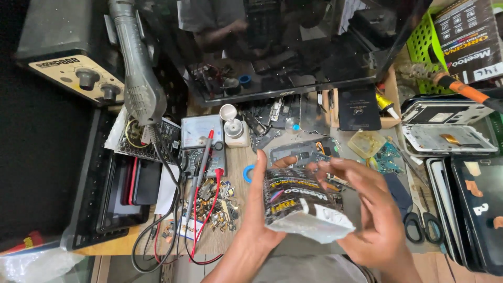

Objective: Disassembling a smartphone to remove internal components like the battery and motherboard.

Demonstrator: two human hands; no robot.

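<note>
The fingers (pixel 260 173) of the left hand (pixel 257 215) lie straight and pressed together along the left edge of a small dark packet (pixel 299 203) with a pale lower end, the thumb tucked behind it so that the hand pinches the packet from its side. The right hand (pixel 374 209) holds the packet's other side: its fingertips (pixel 327 166) curl over the top right corner, slightly spread, and the palm stands just beside the right edge. The packet is held up between both hands, tilted, over the front middle of a wooden workbench (pixel 238 167).

In this single head view the bench is crowded. Directly behind the packet lies an opened phone body (pixel 301 152), and a blue ring of tape (pixel 248 173) sits just beside the left fingers. Left of the hands a heap of small metal parts (pixel 222 202) lies near a multimeter (pixel 201 137) with red and black leads. A grey hot-air handle (pixel 137 68) hangs over the left part of the bench, next to a station box with two knobs (pixel 78 73). A dark monitor (pixel 293 47) stands at the back. To the right, black-handled scissors (pixel 422 222) lie near the right hand, and phone frames (pixel 445 126) and dark trays (pixel 471 209) are stacked beyond them. A green basket (pixel 422 42) sits at the top right.
</note>
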